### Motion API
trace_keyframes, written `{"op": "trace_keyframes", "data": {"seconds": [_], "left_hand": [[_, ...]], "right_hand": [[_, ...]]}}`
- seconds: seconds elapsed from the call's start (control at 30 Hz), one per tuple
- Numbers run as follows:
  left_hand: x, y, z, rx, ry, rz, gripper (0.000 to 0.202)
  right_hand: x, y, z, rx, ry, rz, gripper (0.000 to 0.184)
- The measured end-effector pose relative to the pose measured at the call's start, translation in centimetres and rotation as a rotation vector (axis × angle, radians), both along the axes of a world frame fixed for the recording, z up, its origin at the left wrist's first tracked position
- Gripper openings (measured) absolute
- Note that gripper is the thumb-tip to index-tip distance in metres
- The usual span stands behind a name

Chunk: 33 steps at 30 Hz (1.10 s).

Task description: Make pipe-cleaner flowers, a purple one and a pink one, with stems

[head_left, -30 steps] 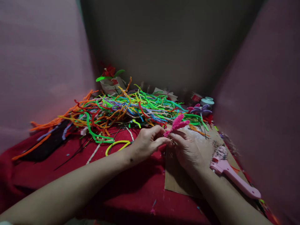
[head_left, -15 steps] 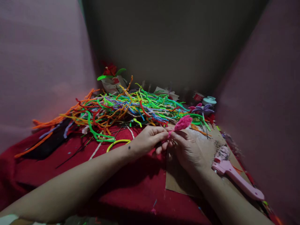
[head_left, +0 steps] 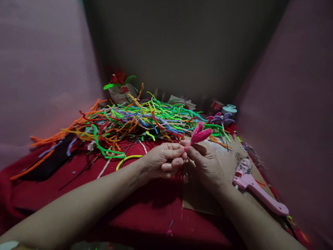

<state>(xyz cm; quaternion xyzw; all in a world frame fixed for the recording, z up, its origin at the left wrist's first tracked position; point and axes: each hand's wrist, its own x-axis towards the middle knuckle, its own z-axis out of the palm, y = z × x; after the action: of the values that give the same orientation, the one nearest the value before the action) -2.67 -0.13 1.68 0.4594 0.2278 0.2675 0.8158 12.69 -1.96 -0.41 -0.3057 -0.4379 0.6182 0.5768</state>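
Two fuzzy pink petals spread upward from a twisted base on a pink pipe-cleaner flower (head_left: 199, 133). My left hand (head_left: 166, 158) pinches the base from the left between thumb and fingers. From the right, my right hand (head_left: 205, 161) closes thumb and fingers on the same base, so the fingertips of both hands nearly meet. Part of the base is hidden by the fingers. Both hands are over the red cloth (head_left: 145, 208) and the left edge of a piece of cardboard (head_left: 200, 205).
Behind the hands lies a tangled heap of coloured pipe cleaners (head_left: 140, 119). A pink glue gun (head_left: 260, 191) rests on the cardboard at right. Further back are a purple flower (head_left: 222, 118), a pale blue jar (head_left: 229, 109) and a red flower (head_left: 118, 78). Pink walls (head_left: 293, 104) flank both sides.
The pink petals, bunched together before, now stand apart in a V. My left fingers have shifted their hold at the base. The whole view has moved slightly.
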Motion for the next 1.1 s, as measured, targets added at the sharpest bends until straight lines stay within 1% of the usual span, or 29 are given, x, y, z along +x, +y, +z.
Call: {"op": "trace_keyframes", "data": {"seconds": [0.03, 0.1, 0.13, 0.17, 0.2, 0.27, 0.33, 0.37, 0.4, 0.43, 0.5, 0.57, 0.63, 0.7, 0.73, 0.77, 0.8, 0.87, 0.9, 0.93, 1.0, 1.1], "left_hand": [[-0.1, 0.0, 0.1, 0.002, -0.002, -0.030, 0.020], [-0.1, -0.1, 0.4, 0.074, 0.084, -0.035, 0.022], [0.0, -0.2, 0.5, 0.143, 0.166, -0.016, 0.024], [0.0, -0.3, 0.6, 0.244, 0.264, 0.015, 0.024], [0.1, -0.5, 0.7, 0.381, 0.368, 0.051, 0.024], [0.4, -0.8, 0.2, 0.738, 0.561, 0.127, 0.023], [0.7, -1.1, -0.9, 1.123, 0.693, 0.205, 0.023], [0.8, -1.2, -1.6, 1.279, 0.731, 0.252, 0.023], [0.9, -1.3, -2.3, 1.417, 0.757, 0.277, 0.019], [1.0, -1.4, -3.0, 1.521, 0.785, 0.291, 0.014], [1.0, -1.6, -3.9, 1.663, 0.841, 0.331, 0.011], [0.9, -1.6, -4.3, 1.717, 0.882, 0.365, 0.014], [0.8, -1.6, -4.2, 1.696, 0.893, 0.393, 0.015], [0.7, -1.5, -3.9, 1.649, 0.871, 0.412, 0.015], [0.7, -1.5, -3.8, 1.626, 0.852, 0.420, 0.015], [0.7, -1.4, -3.7, 1.609, 0.826, 0.433, 0.015], [0.7, -1.4, -3.6, 1.598, 0.800, 0.445, 0.014], [0.6, -1.4, -3.5, 1.596, 0.746, 0.463, 0.012], [0.6, -1.4, -3.4, 1.605, 0.725, 0.466, 0.011], [0.6, -1.5, -3.3, 1.621, 0.707, 0.468, 0.010], [0.7, -1.7, -3.1, 1.660, 0.679, 0.467, 0.009], [0.8, -1.9, -2.9, 1.711, 0.639, 0.482, 0.009]], "right_hand": [[0.2, -0.2, 0.2, -0.001, -0.032, 0.002, 0.018], [0.9, -0.9, 0.6, 0.004, -0.149, -0.005, 0.018], [1.4, -1.3, 0.6, 0.016, -0.241, -0.015, 0.019], [1.9, -1.8, 0.6, 0.034, -0.362, -0.025, 0.022], [2.3, -2.3, 0.6, 0.055, -0.501, -0.043, 0.027], [3.0, -3.3, 0.2, 0.104, -0.835, -0.120, 0.037], [3.3, -4.1, -0.3, 0.169, -1.139, -0.238, 0.040], [3.3, -4.4, -0.6, 0.214, -1.251, -0.293, 0.040], [3.2, -4.7, -0.8, 0.262, -1.333, -0.325, 0.038], [3.1, -4.9, -1.1, 0.308, -1.390, -0.348, 0.035], [2.9, -5.4, -1.4, 0.360, -1.449, -0.366, 0.031], [3.1, -5.9, -1.5, 0.360, -1.441, -0.376, 0.028], [3.8, -6.7, -1.4, 0.352, -1.366, -0.374, 0.023], [5.2, -7.5, -1.1, 0.382, -1.266, -0.394, 0.020], [6.1, -7.8, -1.1, 0.417, -1.245, -0.448, 0.021], [7.2, -8.1, -1.0, 0.470, -1.246, -0.556, 0.020], [8.3, -8.3, -1.0, 0.521, -1.285, -0.654, 0.020], [10.8, -8.5, -1.2, 0.545, -1.458, -0.845, 0.023], [11.9, -8.5, -1.4, 0.526, -1.581, -0.878, 0.028], [12.8, -8.5, -1.7, 0.483, -1.686, -0.894, 0.032], [14.2, -8.5, -2.2, 0.362, -1.858, -0.859, 0.039], [14.6, -8.4, -2.8, 0.173, -1.986, -0.734, 0.047]]}}
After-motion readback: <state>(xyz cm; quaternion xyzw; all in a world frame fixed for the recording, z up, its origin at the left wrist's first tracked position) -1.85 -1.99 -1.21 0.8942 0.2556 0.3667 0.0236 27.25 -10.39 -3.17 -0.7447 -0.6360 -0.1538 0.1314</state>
